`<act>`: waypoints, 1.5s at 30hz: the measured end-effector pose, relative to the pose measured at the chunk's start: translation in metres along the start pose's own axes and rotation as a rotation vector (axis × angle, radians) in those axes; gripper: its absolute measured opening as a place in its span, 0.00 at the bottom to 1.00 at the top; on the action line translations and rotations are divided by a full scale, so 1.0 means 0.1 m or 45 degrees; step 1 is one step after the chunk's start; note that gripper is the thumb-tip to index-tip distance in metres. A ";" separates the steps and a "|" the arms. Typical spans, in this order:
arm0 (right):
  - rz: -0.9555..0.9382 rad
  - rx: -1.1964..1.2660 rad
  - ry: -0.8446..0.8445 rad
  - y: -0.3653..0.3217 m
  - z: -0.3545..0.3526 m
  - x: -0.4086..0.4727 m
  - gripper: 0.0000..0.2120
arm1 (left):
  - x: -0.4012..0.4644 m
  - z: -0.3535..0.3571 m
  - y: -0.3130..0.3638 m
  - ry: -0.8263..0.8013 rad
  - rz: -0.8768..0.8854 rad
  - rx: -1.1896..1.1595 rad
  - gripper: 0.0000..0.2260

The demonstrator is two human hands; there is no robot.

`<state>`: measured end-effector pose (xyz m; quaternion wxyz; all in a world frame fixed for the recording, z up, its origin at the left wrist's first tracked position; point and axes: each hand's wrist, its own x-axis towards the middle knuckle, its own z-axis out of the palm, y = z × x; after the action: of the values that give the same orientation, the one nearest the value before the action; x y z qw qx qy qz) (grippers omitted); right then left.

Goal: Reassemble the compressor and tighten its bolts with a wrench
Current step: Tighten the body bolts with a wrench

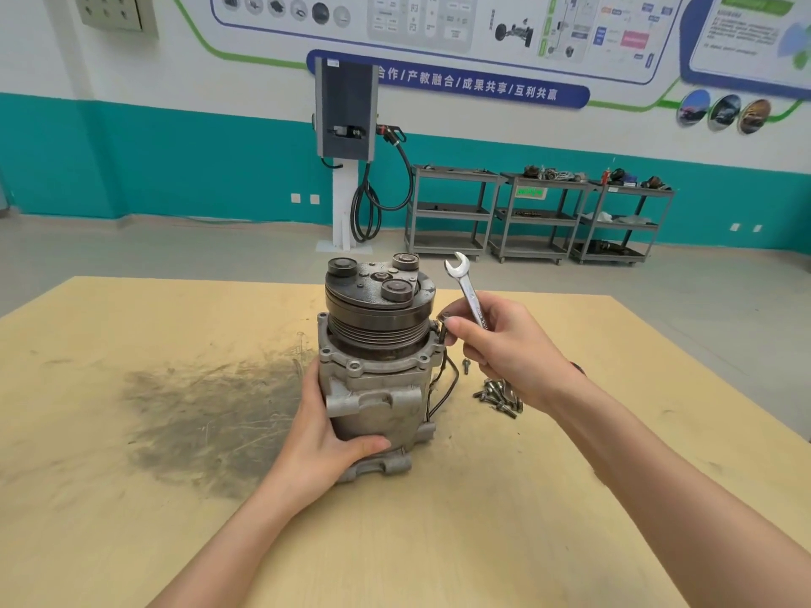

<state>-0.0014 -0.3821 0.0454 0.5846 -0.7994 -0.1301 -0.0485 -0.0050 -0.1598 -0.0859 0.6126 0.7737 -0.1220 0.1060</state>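
Compressor (377, 370) gripped by left hand (327, 436), wrench (467, 291) in right hand (504, 344)

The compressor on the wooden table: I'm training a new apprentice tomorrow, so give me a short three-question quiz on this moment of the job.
1. True or false: the wrench is fitted on a bolt of the compressor.
2. Multiple choice: the loose bolts lie A) on top of the pulley, B) on the table to the right of the compressor, C) in the left hand.
3. Fill in: the left hand steadies the compressor by its ____.

Key:
1. False: the right hand holds it in the air, open end up, while its fingers pinch a small part at the flange edge.
2. B.
3. Lower housing.
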 end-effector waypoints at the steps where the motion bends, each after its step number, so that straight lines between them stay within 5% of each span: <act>1: -0.003 -0.016 -0.012 -0.01 0.00 0.01 0.04 | 0.00 0.00 -0.01 0.001 0.004 0.000 0.52; 13: 0.046 -0.214 -0.076 0.04 -0.03 0.07 0.04 | 0.02 0.01 -0.01 0.019 0.016 0.027 0.51; 39: -0.137 -0.213 0.238 0.19 0.10 -0.04 0.01 | 0.10 0.07 -0.08 -0.007 0.066 0.035 0.52; 45: -0.085 -0.189 0.303 0.18 0.13 -0.03 0.08 | 0.12 0.08 -0.14 -0.011 0.080 0.021 0.52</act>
<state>0.0000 -0.3749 0.0239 0.5331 -0.8243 -0.0823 -0.1719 0.0108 -0.1650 -0.0966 0.6021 0.7748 -0.1481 0.1231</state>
